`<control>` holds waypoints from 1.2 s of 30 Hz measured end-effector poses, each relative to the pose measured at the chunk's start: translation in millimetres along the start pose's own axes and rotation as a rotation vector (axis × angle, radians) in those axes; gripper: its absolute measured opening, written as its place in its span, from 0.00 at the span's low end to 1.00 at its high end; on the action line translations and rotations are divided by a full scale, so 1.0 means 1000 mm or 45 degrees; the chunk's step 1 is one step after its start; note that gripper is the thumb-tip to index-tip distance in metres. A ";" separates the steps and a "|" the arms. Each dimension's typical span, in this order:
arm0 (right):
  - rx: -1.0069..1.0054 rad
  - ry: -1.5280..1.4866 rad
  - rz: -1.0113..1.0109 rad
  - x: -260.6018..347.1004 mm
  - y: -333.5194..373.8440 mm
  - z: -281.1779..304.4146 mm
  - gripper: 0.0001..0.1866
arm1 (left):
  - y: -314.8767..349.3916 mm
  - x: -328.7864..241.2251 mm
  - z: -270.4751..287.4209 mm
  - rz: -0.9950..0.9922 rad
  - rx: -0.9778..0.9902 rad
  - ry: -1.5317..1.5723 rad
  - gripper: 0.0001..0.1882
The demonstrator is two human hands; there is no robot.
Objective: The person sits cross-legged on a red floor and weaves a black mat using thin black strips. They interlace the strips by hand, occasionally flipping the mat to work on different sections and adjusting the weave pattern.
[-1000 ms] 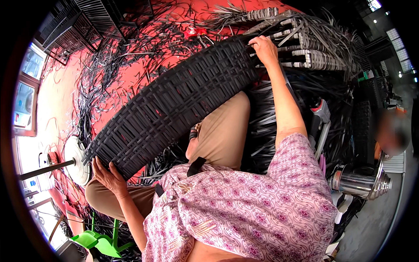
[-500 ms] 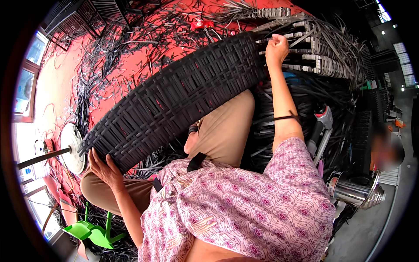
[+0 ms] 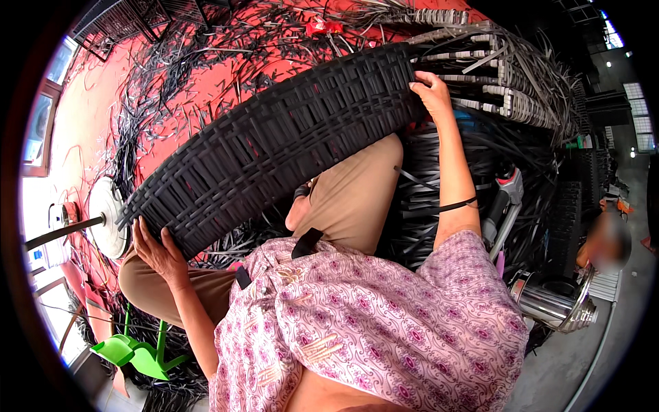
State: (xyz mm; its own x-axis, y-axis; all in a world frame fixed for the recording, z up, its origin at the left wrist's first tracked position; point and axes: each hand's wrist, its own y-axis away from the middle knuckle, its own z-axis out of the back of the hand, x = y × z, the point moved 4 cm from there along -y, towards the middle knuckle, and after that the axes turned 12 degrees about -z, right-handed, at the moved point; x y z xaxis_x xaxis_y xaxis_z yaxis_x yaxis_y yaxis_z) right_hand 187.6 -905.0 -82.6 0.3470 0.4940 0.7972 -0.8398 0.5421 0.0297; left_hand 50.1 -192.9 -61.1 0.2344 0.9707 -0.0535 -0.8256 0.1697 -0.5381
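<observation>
The black woven-strip panel [image 3: 274, 147] lies across your knees [image 3: 381, 168]; judged light, springy, best held by its 2 ends. Left hand [image 3: 162, 259]: fingers spread at left end. Right hand [image 3: 434, 96]: at right end, grip indeterminable.

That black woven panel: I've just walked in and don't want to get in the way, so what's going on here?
A seated person has a long, curved black woven panel in front of them. The left hand is spread on its left end; the right hand has its fingertips at the right end, though whether they grip is hard to tell. A black strip crosses the right forearm, and many loose dark strips lie on the red floor.
</observation>
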 end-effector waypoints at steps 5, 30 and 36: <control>-0.403 0.109 0.572 0.090 0.062 -0.005 0.16 | -0.001 0.000 0.000 0.017 0.005 0.012 0.30; -0.222 0.415 1.081 0.151 0.137 -0.073 0.19 | -0.002 -0.003 0.005 -0.003 -0.029 0.031 0.29; 0.043 0.459 1.239 0.181 0.198 -0.134 0.24 | -0.001 -0.004 0.009 0.031 -0.011 0.017 0.29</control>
State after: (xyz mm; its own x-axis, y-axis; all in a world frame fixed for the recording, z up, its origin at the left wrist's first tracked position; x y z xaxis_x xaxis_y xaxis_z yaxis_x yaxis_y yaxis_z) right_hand 139.9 -616.7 -12.8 -0.3874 0.8850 0.2581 -0.8332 -0.2163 -0.5089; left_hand 45.4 -195.9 -53.1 0.2210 0.9722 -0.0779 -0.8268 0.1444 -0.5436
